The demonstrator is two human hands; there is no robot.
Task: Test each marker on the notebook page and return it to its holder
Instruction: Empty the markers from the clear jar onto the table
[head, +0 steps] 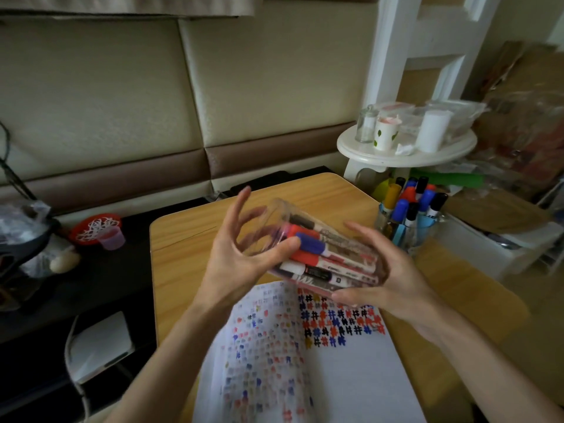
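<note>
Above notebook on bench, clear holder tipped sideways, markers inside; right hand cups base, left hand curls round mouth, thumb against blue-capped marker. Best: steady base, pinch one cap, slide single marker out, block rest.

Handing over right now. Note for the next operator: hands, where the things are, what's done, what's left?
Left hand grips the mouth end of the clear cup, thumb on a blue marker cap. Right hand cups its base. Cup is tilted above the notebook, markers inside. Second holder stands on the table, right. Page carries many test marks. Left: unclear which markers are untested.
</note>
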